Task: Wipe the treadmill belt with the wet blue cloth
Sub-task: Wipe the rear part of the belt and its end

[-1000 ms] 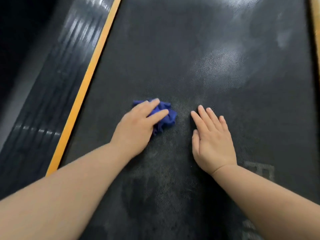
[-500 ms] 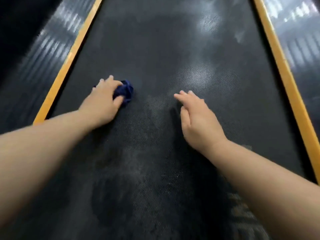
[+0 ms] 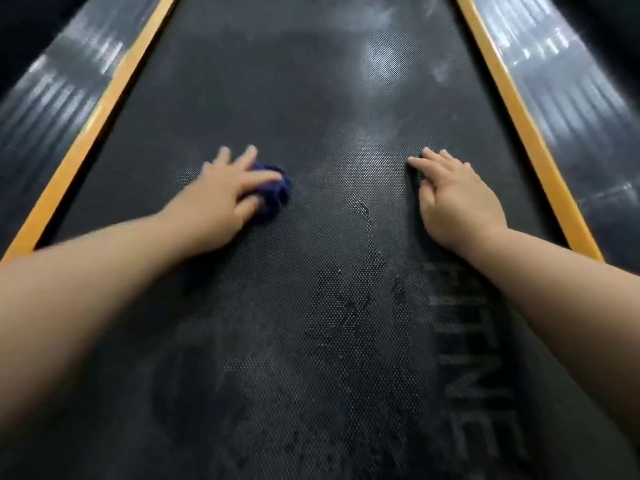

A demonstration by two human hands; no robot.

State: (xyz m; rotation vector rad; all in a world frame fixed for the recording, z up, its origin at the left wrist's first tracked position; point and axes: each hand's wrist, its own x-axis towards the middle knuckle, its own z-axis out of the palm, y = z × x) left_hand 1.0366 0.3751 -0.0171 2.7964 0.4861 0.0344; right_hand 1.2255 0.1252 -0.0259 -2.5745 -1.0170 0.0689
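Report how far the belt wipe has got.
Done: darker damp-looking streaks mark the near part of the treadmill belt, so some passes seem made. In hand: the left hand presses the bunched blue cloth on the belt's left half; the right hand lies flat on the belt, bracing. Left: pale dusty haze shows near the centre and farther up the belt, so much looks unwiped.
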